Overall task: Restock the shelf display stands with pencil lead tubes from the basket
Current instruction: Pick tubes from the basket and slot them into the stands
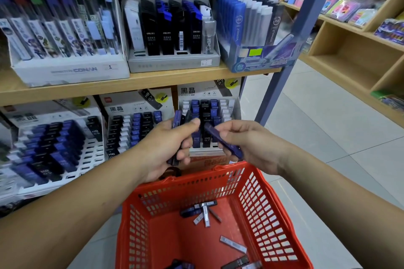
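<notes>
My left hand (pixel 166 148) grips a small bundle of blue and black lead tubes (pixel 180 119) upright in front of the lower shelf. My right hand (pixel 247 144) pinches a single blue lead tube (pixel 223 140), held slanted, close beside the left hand. Both hands hover above the red basket (pixel 273 214), where several loose tubes (pixel 203 212) lie on the bottom. Behind the hands stands a white display stand (pixel 207 107) with rows of blue, black and white tubes marked HB 0.7. Two more stands (pixel 135 124) (pixel 54 144) sit to its left on the same shelf.
The upper wooden shelf (pixel 131 83) carries three boxes of lead tubes and pens. A blue-grey metal post (pixel 290 41) rises at the shelf's right end. Wooden shelving (pixel 354 54) with colourful goods lines the right side across a tiled floor aisle.
</notes>
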`<state>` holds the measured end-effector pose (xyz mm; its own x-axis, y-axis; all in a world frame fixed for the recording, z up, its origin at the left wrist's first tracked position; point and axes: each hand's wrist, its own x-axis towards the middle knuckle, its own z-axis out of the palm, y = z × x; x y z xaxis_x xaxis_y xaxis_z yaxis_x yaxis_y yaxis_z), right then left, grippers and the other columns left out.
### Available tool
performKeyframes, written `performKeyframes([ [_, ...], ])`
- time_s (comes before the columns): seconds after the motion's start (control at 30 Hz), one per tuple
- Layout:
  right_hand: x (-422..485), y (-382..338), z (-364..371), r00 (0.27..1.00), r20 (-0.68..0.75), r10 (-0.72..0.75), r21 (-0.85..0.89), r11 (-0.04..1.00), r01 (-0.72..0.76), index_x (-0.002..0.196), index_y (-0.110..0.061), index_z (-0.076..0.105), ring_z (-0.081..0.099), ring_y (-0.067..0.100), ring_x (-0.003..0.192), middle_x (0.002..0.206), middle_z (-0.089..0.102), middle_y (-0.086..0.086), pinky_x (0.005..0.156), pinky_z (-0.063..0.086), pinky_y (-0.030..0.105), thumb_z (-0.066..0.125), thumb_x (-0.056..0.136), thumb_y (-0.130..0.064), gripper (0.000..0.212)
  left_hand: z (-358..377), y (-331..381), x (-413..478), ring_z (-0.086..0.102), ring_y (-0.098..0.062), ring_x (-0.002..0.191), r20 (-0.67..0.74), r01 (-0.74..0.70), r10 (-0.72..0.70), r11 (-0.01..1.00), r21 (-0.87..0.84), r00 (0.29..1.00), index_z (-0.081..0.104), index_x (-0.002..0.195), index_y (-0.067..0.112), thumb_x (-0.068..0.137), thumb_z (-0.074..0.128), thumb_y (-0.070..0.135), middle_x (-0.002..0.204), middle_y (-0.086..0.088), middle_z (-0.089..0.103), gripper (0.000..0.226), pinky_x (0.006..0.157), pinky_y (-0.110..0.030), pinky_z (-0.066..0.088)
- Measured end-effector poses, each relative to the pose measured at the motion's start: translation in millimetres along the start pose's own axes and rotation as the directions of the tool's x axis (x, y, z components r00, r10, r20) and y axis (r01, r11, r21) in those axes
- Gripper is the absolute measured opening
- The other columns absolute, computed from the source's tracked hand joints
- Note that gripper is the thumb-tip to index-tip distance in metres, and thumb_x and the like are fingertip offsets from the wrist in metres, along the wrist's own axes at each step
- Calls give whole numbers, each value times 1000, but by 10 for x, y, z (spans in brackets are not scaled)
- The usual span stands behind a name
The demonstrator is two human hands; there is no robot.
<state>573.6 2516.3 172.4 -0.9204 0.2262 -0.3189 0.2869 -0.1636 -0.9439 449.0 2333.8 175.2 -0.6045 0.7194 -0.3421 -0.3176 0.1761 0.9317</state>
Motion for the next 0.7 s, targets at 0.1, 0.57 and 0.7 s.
performKeyframes([
  [0.1, -24, -2, 22, 996, -6, -90, -100, 991, 89, 111, -6, 67, 54, 19, 58, 76, 61, 12, 49, 38, 27, 77, 84, -15, 30, 16, -22, -37, 37, -16, 47, 29, -36, 33, 993, 110, 999, 62, 100, 7, 96, 73, 32, 64, -5, 53, 27, 52, -32, 43],
  [0.57, -37, -47, 6, 975, -203, -90, 246, 959, 140, 119, 4, 64, 72, 31, 72, 91, 71, 27, 66, 62, 34, 69, 91, 3, 28, -38, -114, -37, 45, -17, 51, 72, -42, 29, 981, 191, 997, 65, 116, 9, 101, 68, 26, 83, -13, 72, 23, 55, -34, 46],
  [0.7, -4, -67, -113, 873, -412, -261, -81, 965, 251, 107, 4, 69, 75, 36, 77, 89, 75, 25, 68, 63, 34, 71, 91, 6, 17, -50, -186, -2, 54, -16, 56, 19, 11, -18, 945, 328, 1000, 65, 109, 14, 100, 68, 31, 72, -5, 63, 19, 53, -32, 48],
])
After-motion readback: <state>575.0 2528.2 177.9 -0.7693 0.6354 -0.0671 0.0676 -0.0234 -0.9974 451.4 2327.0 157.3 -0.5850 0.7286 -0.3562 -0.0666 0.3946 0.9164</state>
